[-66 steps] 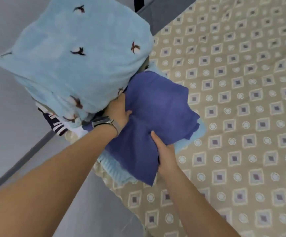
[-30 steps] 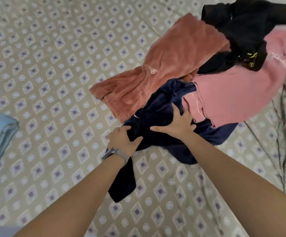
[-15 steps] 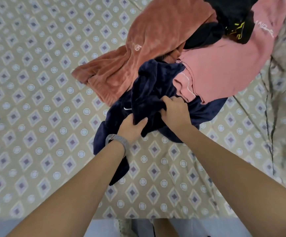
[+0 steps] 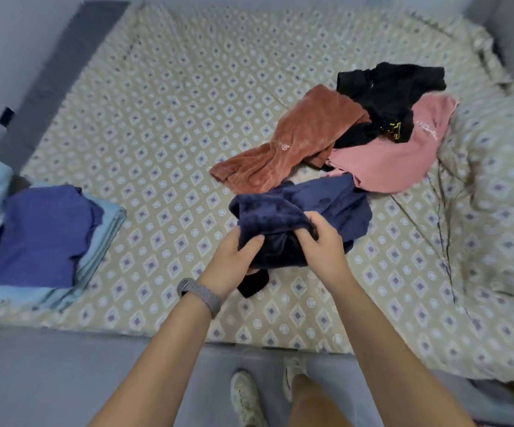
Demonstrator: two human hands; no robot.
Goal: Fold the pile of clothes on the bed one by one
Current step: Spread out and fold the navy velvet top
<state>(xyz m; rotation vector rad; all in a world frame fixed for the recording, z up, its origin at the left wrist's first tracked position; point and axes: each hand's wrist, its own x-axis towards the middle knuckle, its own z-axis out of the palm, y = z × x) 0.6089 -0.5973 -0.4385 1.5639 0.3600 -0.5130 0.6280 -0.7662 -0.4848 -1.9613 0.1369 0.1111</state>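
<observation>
We see both hands gripping the navy garment [image 4: 295, 211] bunched above the bed [image 4: 163, 124]: the left hand [image 4: 234, 260] pinches its near edge, the right hand [image 4: 320, 245] curls into its folds. Behind it lie a rust garment [image 4: 298, 140], a pink top [image 4: 397, 158] and a black garment [image 4: 394, 87]; a folded stack [image 4: 43, 238] sits at the left edge

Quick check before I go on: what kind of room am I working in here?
Most likely a bedroom. A bed with a patterned sheet fills the view, a matching pillow lies at its right, and folded clothes are stacked at its left edge while both hands grip a navy garment.
</observation>
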